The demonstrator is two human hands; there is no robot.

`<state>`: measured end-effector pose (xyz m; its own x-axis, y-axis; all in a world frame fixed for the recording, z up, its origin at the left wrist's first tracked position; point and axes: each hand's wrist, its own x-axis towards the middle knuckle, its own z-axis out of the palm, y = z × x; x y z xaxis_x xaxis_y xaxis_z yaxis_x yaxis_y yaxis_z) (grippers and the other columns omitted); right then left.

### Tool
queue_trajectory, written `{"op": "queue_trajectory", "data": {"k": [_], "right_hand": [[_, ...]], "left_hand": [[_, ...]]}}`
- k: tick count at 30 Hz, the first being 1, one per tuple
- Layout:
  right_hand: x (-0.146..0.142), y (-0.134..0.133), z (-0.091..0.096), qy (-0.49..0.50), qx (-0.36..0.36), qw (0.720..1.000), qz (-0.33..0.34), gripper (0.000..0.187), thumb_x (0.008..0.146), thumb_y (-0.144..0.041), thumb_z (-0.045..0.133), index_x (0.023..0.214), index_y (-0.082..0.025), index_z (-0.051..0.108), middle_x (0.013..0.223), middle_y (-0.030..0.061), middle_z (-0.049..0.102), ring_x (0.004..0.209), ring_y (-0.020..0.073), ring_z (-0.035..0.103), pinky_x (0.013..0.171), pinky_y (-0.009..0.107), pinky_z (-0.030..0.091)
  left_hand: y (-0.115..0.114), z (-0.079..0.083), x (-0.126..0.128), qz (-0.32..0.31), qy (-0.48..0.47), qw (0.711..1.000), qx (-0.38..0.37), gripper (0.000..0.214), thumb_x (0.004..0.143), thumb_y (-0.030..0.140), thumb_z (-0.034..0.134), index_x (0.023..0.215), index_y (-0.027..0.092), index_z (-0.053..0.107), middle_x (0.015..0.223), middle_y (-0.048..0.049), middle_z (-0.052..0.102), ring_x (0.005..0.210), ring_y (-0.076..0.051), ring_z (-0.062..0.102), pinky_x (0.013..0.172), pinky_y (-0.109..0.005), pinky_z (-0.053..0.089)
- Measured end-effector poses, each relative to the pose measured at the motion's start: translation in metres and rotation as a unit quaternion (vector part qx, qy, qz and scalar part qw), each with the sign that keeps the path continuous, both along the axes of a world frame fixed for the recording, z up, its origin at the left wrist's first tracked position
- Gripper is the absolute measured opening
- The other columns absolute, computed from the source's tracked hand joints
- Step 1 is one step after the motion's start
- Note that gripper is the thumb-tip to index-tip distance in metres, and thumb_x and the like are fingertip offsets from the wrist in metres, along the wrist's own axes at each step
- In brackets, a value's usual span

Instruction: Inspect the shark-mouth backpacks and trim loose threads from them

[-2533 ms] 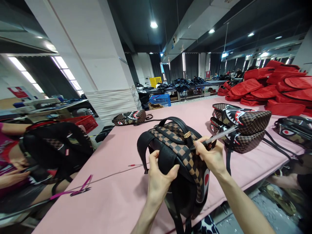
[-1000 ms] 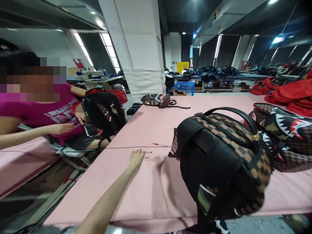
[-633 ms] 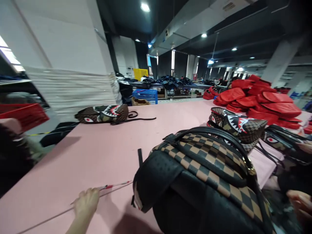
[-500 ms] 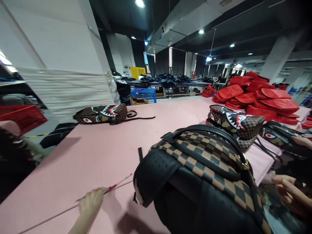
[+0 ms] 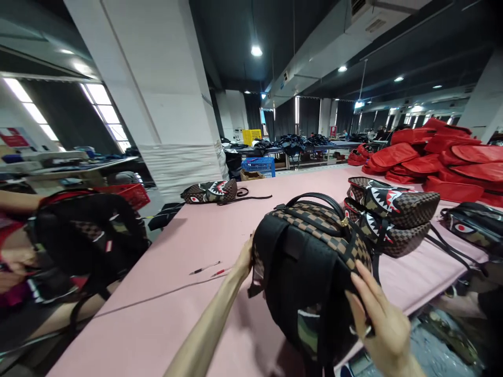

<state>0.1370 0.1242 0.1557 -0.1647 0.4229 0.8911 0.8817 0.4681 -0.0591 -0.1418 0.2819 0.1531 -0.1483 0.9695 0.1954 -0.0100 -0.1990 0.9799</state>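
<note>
Both hands on the checkered backpack [image 5: 310, 262] at the desk's [image 5: 188, 230] near edge: left hand [image 5: 245, 257] cupping its side, right hand [image 5: 377, 319] fingers spread across it.

Round ceiling lamps [image 5: 256, 51] and the left windows [image 5: 102, 107] light my dim hall evenly, edges bowing outward, my near right hand [image 5: 379, 324] slightly blurred.

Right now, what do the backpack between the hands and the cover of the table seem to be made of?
The backpack looks like faux leather: a matte black, slightly grained back panel and straps, a brown checked printed top, and a small gold metal fitting at the handle. Real leather cannot be ruled out. The table cover looks like soft pink felt or foam sheet: dull, no shine, with one thin seam.
</note>
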Motion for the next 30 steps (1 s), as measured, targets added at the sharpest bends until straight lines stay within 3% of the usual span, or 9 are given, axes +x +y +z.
{"op": "queue_trajectory", "data": {"k": [2, 4, 8, 11, 13, 15, 19, 25, 30], "right_hand": [[0.032, 0.021, 0.002, 0.063, -0.001, 0.998, 0.022, 0.046, 0.083, -0.009, 0.053, 0.126, -0.025, 0.052, 0.122, 0.0121, 0.062, 0.101, 0.0221, 0.065, 0.078, 0.03, 0.056], [0.075, 0.047, 0.009, 0.171, -0.057, 0.981, 0.066, 0.038, 0.084, -0.013, 0.05, 0.12, -0.023, 0.056, 0.122, 0.0112, 0.062, 0.107, 0.0214, 0.062, 0.083, 0.032, 0.054], [0.137, 0.077, 0.042, 0.285, -0.156, 0.937, 0.131, 0.029, 0.078, -0.019, 0.055, 0.106, -0.016, 0.063, 0.106, 0.0102, 0.069, 0.097, 0.0215, 0.065, 0.081, 0.032, 0.053], [0.132, 0.053, 0.08, 0.259, -0.106, 0.957, 0.075, 0.025, 0.081, -0.03, 0.058, 0.101, -0.017, 0.066, 0.092, 0.0068, 0.07, 0.079, 0.0182, 0.066, 0.07, 0.029, 0.052], [0.109, 0.019, 0.101, 0.127, -0.108, 0.982, 0.089, 0.028, 0.083, -0.033, 0.059, 0.108, -0.02, 0.064, 0.084, 0.0036, 0.067, 0.067, 0.0137, 0.062, 0.062, 0.024, 0.048], [0.081, -0.013, 0.114, -0.05, -0.138, 0.982, 0.121, 0.027, 0.084, -0.037, 0.06, 0.106, -0.022, 0.066, 0.078, 0.0022, 0.065, 0.06, 0.0113, 0.058, 0.055, 0.022, 0.042], [0.05, -0.043, 0.118, -0.212, -0.125, 0.968, 0.045, 0.031, 0.086, -0.048, 0.056, 0.104, -0.025, 0.066, 0.079, 0.0016, 0.062, 0.054, 0.0098, 0.054, 0.045, 0.022, 0.03], [0.053, -0.044, 0.116, -0.206, -0.123, 0.97, 0.027, 0.031, 0.09, -0.046, 0.048, 0.081, -0.02, 0.062, 0.073, 0.0011, 0.061, 0.049, 0.01, 0.052, 0.043, 0.023, 0.028], [0.064, -0.043, 0.115, -0.082, -0.169, 0.979, 0.075, 0.021, 0.091, -0.035, 0.048, 0.097, -0.02, 0.061, 0.074, 0.0017, 0.064, 0.057, 0.0119, 0.058, 0.052, 0.022, 0.041]], "left_hand": [[-0.04, -0.003, 0.019, 0.001, 0.05, 0.997, 0.053, 0.045, 0.08, 0.051, 0.05, 0.103, 0.015, 0.064, 0.104, -0.0106, 0.068, 0.1, -0.024, 0.061, 0.089, -0.037, 0.048], [-0.087, -0.018, 0.036, 0.025, 0.148, 0.979, 0.134, 0.037, 0.079, 0.039, 0.057, 0.109, 0.017, 0.06, 0.105, -0.009, 0.066, 0.097, -0.022, 0.062, 0.085, -0.036, 0.05], [-0.171, -0.049, 0.09, 0.141, 0.346, 0.859, 0.35, 0.033, 0.076, 0.02, 0.065, 0.108, 0.016, 0.055, 0.092, -0.0088, 0.064, 0.084, -0.02, 0.062, 0.072, -0.031, 0.054], [-0.206, -0.053, 0.137, 0.198, 0.389, 0.798, 0.415, 0.03, 0.078, 0.016, 0.063, 0.106, 0.01, 0.055, 0.085, -0.0113, 0.062, 0.077, -0.019, 0.06, 0.066, -0.029, 0.054], [-0.217, -0.049, 0.159, 0.204, 0.405, 0.783, 0.427, 0.028, 0.079, 0.017, 0.062, 0.105, 0.008, 0.055, 0.083, -0.0129, 0.062, 0.075, -0.02, 0.059, 0.065, -0.031, 0.054], [-0.223, -0.046, 0.17, 0.196, 0.419, 0.777, 0.427, 0.028, 0.08, 0.017, 0.059, 0.106, 0.007, 0.055, 0.081, -0.0133, 0.062, 0.073, -0.02, 0.058, 0.063, -0.031, 0.053], [-0.23, -0.044, 0.174, 0.195, 0.437, 0.774, 0.415, 0.03, 0.081, 0.016, 0.056, 0.11, 0.007, 0.054, 0.081, -0.013, 0.062, 0.07, -0.019, 0.058, 0.059, -0.03, 0.053], [-0.235, -0.045, 0.171, 0.188, 0.433, 0.77, 0.429, 0.029, 0.081, 0.016, 0.057, 0.108, 0.007, 0.054, 0.077, -0.012, 0.062, 0.069, -0.019, 0.058, 0.06, -0.029, 0.052], [-0.237, -0.048, 0.174, 0.18, 0.429, 0.774, 0.431, 0.025, 0.081, 0.015, 0.057, 0.104, 0.006, 0.055, 0.076, -0.0119, 0.062, 0.07, -0.02, 0.058, 0.061, -0.03, 0.051]]}}
